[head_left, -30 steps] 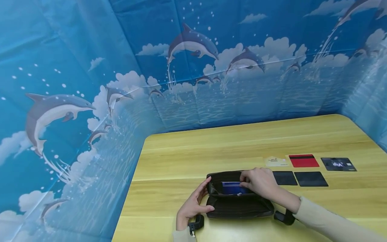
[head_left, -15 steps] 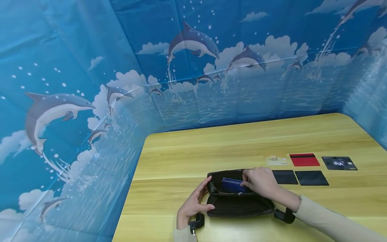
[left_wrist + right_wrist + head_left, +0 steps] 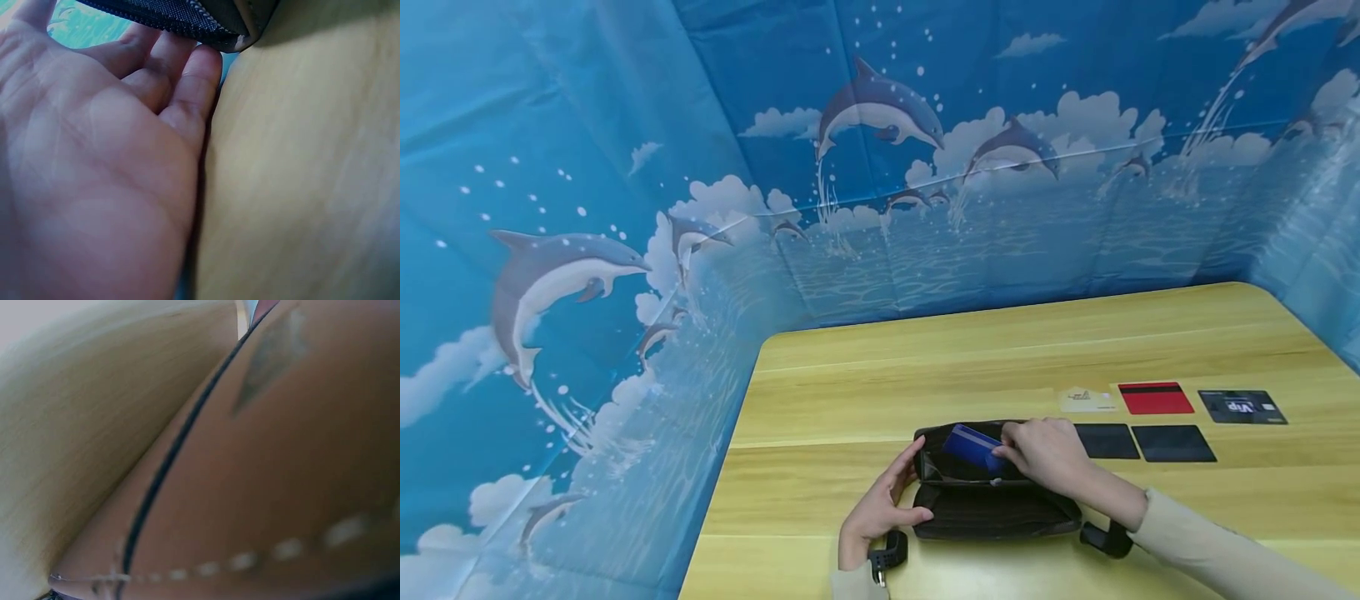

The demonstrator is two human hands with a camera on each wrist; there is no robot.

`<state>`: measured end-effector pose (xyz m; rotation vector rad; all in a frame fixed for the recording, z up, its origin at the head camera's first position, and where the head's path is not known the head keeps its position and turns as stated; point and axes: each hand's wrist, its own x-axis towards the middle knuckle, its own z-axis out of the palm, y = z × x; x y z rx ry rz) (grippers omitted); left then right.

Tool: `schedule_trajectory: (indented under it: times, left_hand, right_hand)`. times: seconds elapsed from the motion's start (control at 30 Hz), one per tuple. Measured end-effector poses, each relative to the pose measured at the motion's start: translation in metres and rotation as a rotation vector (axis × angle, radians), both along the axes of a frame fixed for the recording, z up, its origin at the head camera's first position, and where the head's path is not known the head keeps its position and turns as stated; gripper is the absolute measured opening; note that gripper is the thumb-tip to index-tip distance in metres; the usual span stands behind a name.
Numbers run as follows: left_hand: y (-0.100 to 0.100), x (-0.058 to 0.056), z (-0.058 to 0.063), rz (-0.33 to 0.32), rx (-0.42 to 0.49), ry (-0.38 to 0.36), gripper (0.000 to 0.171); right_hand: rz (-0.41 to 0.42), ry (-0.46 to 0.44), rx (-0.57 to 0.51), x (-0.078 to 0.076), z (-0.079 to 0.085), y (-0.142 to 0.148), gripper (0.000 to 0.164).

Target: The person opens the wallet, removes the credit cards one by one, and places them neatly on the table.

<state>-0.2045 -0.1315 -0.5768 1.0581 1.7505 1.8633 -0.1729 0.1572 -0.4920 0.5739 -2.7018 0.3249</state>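
Note:
A dark zip-around wallet (image 3: pixel 992 515) lies spread on the table, its inside facing up. At its left end my left hand (image 3: pixel 880 503) grips it, fingers along the back half and thumb on the front half. In the left wrist view, fingertips (image 3: pixel 199 65) reach under the zipped edge of the wallet (image 3: pixel 169 19). A blue card (image 3: pixel 970 446) sticks up at a slant out of the back half, and my right hand (image 3: pixel 1048 454) pinches its right end. Brown stitched leather of the wallet (image 3: pixel 250 475) fills much of the right wrist view; the right hand's fingers are hidden there.
Right of the wallet, cards lie in two rows on the wooden table (image 3: pixel 865 383): a pale card (image 3: pixel 1086 400), a red card (image 3: pixel 1154 398) and a black VIP card (image 3: pixel 1242 407) behind, two plain black cards (image 3: pixel 1173 443) in front. A dolphin-printed curtain (image 3: pixel 880 275) surrounds the table.
The blue card has risen out of the wallet's back half and tilted, its left end now higher. The right hand has barely shifted; the left hand keeps its place on the wallet.

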Motion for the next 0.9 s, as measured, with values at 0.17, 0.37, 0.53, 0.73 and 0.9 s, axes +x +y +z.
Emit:
schedule_trajectory:
  times: [0.17,0.37,0.53,0.73,0.9]
  left_hand:
    - [-0.002,-0.003,-0.001,-0.006,0.013,0.005,0.087]
    - [-0.003,-0.005,0.001,-0.008,-0.014,-0.009,0.088]
    - [-0.003,-0.006,-0.001,-0.012,0.019,0.005,0.086]
    - [-0.003,-0.006,0.001,-0.015,0.019,-0.013,0.087]
    - [-0.003,-0.006,0.002,-0.009,-0.008,-0.041,0.089]
  right_hand:
    - [0.003,0.018,0.002,-0.002,-0.001,-0.001,0.040]
    - [-0.014,0.012,-0.033,-0.005,-0.003,-0.003,0.035]
    - [-0.044,0.002,-0.088,-0.005,-0.006,-0.002,0.025]
    - [-0.053,0.062,-0.189,-0.005,-0.011,0.000,0.021]
    - [-0.036,0.151,-0.223,-0.006,-0.014,0.002,0.024]
